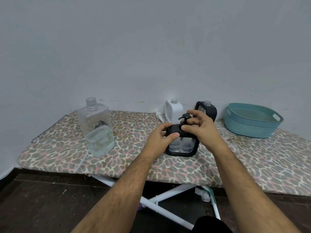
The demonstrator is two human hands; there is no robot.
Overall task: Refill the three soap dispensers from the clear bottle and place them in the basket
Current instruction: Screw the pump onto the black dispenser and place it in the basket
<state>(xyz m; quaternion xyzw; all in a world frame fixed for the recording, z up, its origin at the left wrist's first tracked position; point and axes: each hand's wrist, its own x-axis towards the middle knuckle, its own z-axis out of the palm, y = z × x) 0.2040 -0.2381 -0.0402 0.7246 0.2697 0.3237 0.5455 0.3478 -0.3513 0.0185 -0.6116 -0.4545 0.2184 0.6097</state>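
Teal basket (249,130) without contents

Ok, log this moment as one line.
left hand: holds black dispenser | right hand: on black pump | basket: empty

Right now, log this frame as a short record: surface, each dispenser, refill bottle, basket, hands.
surface: leopard-print ironing board
front dispenser: black, pump in neck
white dispenser: pump off, at wall
black rear dispenser: neck open, at wall
clear bottle: uncapped, partly full
basket: teal, holds nothing visible
left hand: grips front dispenser
right hand: fingers on pump collar
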